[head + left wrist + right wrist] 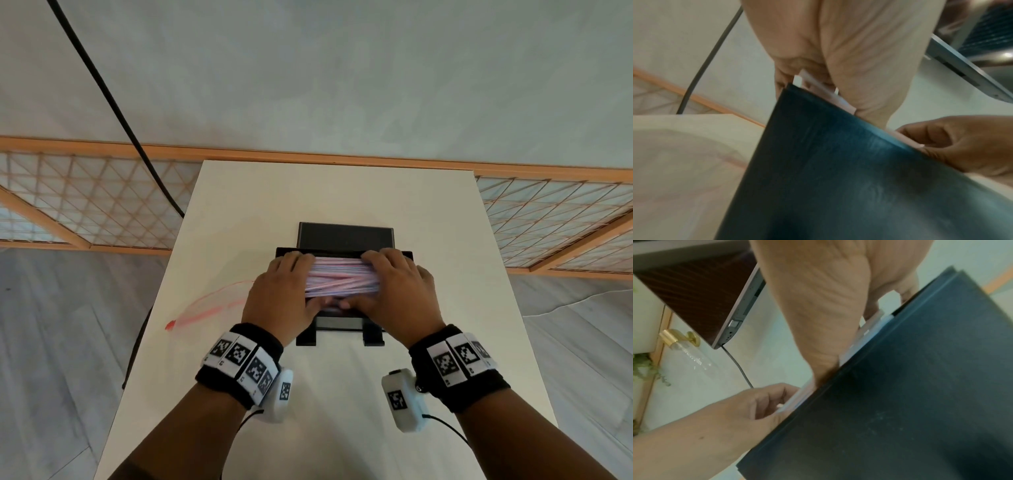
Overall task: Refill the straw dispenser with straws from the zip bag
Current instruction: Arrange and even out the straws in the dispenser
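Straws, a thick pink-and-white bundle, lie crosswise over the open top of the black dispenser, which stands in the middle of the white table. The left hand curls round the bundle's left end and the right hand round its right end, fingers over the far side and thumbs tucked under the near side, so both grip the straws between them. The hands cover both ends of the bundle and most of the dispenser's opening; only the middle of the straws shows in the head view. The dispenser's black lid stands open just beyond the hands. Two black feet of the dispenser stick out toward the near edge, below the wrists.

The bag, clear with a pink zip edge, lies flat on the table to the left of the dispenser, just beside the left hand and partly hidden by it.

In the left wrist view the dispenser's dark wall fills the lower frame and blocks the fingers; a few white straw ends peep out above its rim under the palm. In the right wrist view the same dark wall hides most of the grip, with pale straws visible along its edge.

A black cable runs down behind the table's far left corner. A wooden lattice screen lines the floor's far edge on both sides. A laptop and a gold-capped clear bottle appear in the right wrist view, well apart from the dispenser.
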Demonstrator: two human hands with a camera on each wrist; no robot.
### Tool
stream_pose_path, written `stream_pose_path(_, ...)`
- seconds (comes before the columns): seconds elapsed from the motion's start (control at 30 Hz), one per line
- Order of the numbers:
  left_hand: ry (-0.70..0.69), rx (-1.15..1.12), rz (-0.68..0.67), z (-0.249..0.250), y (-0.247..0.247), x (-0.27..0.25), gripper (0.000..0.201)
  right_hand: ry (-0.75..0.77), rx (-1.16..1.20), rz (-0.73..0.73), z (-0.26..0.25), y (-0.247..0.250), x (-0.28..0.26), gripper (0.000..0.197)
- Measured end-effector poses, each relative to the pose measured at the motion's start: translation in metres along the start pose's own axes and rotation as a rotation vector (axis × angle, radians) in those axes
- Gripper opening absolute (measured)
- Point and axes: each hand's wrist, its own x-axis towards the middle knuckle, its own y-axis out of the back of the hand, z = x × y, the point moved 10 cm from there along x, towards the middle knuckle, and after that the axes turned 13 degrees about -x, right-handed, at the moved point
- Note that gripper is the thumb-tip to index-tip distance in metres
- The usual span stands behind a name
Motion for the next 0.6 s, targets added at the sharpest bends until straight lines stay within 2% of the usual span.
stream_pose_path(0.13, 0.021, 0.012, -0.128, -0.006, -0.015, -0.013, 0.082, 0.047, -0.007, -0.069, -0.003, -0.009, -0.012, 0.101)
stream_pose_path(0.27, 0.006, 0.094, -0.257, -0.008, -0.031, -0.024, 0.089, 0.109, -0.092, -0.087, -0.008, -0.021, -0.03, 0.1)
stream_pose_path(0.33, 0.002, 0.114, -0.288, -0.006, -0.032, -0.026, 0.087, 0.11, -0.092, -0.086, -0.007, -0.021, -0.034, 0.093)
stream_pose_path(0.4, -0.014, 0.105, -0.263, -0.002, -0.025, -0.027, 0.076, 0.09, -0.048, -0.002, -0.004, -0.009, -0.034, 0.069)
stream_pose_path(0.5, -0.1, 0.056, -0.105, 0.008, -0.003, -0.022, 0.042, 0.051, -0.002, 0.173, 0.002, 0.017, -0.029, 0.027)
stream_pose_path(0.57, -0.123, 0.01, -0.045, 0.01, 0.01, -0.013, 0.023, 0.071, -0.013, 0.129, 0.002, 0.018, -0.021, 0.014)
stream_pose_path(0.6, -0.112, -0.014, -0.053, 0.009, 0.013, -0.008, 0.017, 0.091, -0.023, 0.047, 0.001, 0.013, -0.016, 0.021)
